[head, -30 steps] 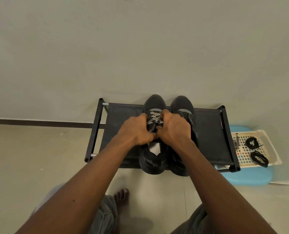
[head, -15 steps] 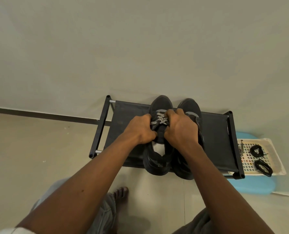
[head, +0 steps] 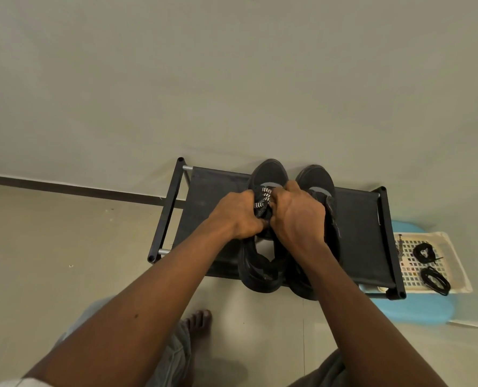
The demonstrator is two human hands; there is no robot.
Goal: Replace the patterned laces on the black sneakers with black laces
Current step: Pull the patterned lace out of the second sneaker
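Two black sneakers stand side by side on a low black rack (head: 212,188), toes toward the wall. The left sneaker (head: 268,170) carries a black-and-white patterned lace (head: 263,198). My left hand (head: 235,213) and my right hand (head: 296,216) meet over its tongue, fingers curled round the lace; the fingertips are hidden. The right sneaker (head: 317,177) shows no patterned lace and is partly covered by my right hand. Two coiled black laces (head: 423,252) (head: 436,280) lie in a cream tray (head: 455,263) to the right.
The tray rests on a light blue stool (head: 416,308) beside the rack's right end. The wall is right behind the rack. My bare foot (head: 197,321) and knees are on the floor below the rack.
Both hands have stayed on the patterned lace of the left sneaker, working a little nearer its toe. Less of the lace shows between them. The view has shifted slightly.
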